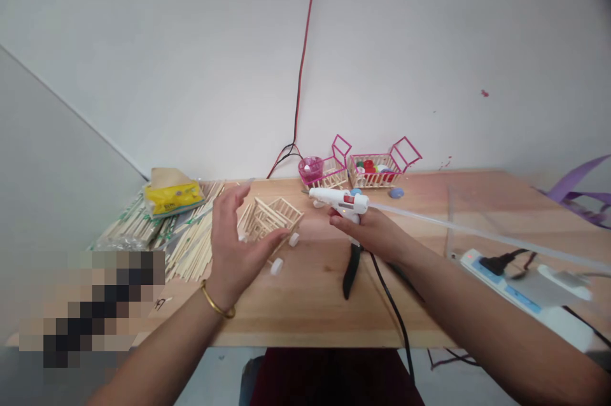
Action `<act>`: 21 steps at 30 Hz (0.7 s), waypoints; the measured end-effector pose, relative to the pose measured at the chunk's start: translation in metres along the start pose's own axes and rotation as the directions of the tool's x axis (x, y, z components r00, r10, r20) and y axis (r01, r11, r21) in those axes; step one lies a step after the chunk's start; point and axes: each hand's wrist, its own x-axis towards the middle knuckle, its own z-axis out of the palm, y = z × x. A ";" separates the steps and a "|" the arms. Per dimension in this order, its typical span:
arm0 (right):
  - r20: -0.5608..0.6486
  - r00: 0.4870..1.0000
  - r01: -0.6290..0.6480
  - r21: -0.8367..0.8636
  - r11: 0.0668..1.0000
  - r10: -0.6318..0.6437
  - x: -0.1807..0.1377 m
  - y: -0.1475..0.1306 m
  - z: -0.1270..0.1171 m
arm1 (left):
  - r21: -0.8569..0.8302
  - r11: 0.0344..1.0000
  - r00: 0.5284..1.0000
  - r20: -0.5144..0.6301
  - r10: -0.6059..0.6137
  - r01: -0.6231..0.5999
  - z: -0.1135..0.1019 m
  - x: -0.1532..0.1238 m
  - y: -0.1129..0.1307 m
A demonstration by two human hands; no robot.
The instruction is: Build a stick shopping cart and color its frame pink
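Observation:
My right hand (pixel 377 231) grips a white hot glue gun (pixel 340 200), nozzle pointing left, with a long clear glue stick (pixel 477 232) trailing out to the right. My left hand (pixel 235 242) is open, fingers stretched upward, its thumb touching a small cart frame made of wooden sticks (pixel 272 216) on the wooden table (pixel 310 310). Two white bottle-cap wheels (pixel 277 266) lie just in front of the frame. A gold bangle (pixel 217 304) sits on my left wrist.
Loose wooden sticks (pixel 191 244) and a yellow tissue pack (pixel 172 196) lie at the left. Two pink-and-wood carts (pixel 377 170) and a pink cup (pixel 310 169) stand by the wall. Black pliers (pixel 352 269), a power strip (pixel 520 288) and a clear box (pixel 525 215) are nearby.

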 end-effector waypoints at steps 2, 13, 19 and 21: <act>0.006 1.000 0.002 -0.044 0.999 -0.001 0.000 0.001 0.003 | -0.010 0.992 0.988 0.088 -0.128 0.129 0.005 -0.001 -0.016; 0.122 0.991 0.050 0.069 0.996 -0.058 -0.002 0.030 0.015 | 0.069 0.851 0.778 0.370 -0.507 0.521 0.015 -0.023 -0.027; 0.197 0.979 0.037 0.050 0.998 -0.046 -0.003 0.029 0.016 | -0.115 0.750 0.729 0.368 -0.577 0.652 0.016 -0.024 -0.030; 0.249 0.967 0.039 0.058 0.998 -0.053 -0.002 0.028 0.016 | -0.192 0.702 0.715 0.363 -0.598 0.685 0.017 -0.022 -0.031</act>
